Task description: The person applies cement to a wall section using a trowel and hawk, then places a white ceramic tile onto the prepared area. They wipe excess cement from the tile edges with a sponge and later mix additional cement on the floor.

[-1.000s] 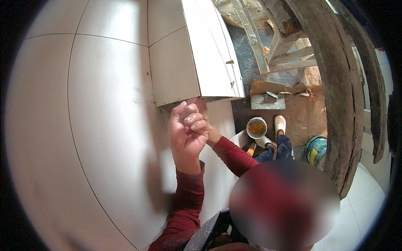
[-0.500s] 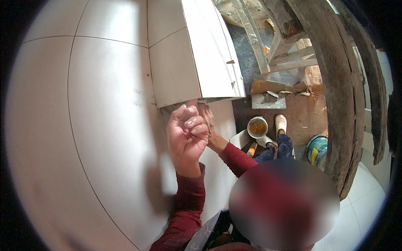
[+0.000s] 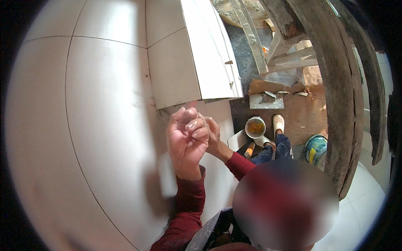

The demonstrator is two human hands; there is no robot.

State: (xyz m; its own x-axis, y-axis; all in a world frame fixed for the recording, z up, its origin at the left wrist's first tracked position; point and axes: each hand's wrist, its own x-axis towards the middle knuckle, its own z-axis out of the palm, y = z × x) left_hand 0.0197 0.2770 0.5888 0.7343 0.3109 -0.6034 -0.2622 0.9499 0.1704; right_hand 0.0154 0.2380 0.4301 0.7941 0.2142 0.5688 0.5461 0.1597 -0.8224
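Note:
My left hand [image 3: 187, 144] is raised before the white tiled wall [image 3: 104, 125], palm toward me and fingers curled in. A pinkish fingertip pokes up above it, close to the lower edge of a white tiled box-shaped projection [image 3: 173, 69]. No object shows in the bare palm. Just right of it and partly behind it is my right hand [image 3: 214, 136], its fingers bent. The left hand covers its fingertips, so anything between them is hidden. Both hands look dusty or smeared. Dark red sleeves cover my forearms.
Below stand a white bucket [image 3: 255, 127] with orange-brown contents, an orange-handled tool [image 3: 249, 150] and a blue-green bucket [image 3: 316, 149]. Rough wooden beams [image 3: 335, 83] rise at the right. A tile piece [image 3: 266, 101] with scraps lies on the floor by my pale clogs [image 3: 278, 123].
My right hand has drawn down from the projection's lower edge, its fingers going from stretched to bent. The left hand keeps nearly the same place and shape.

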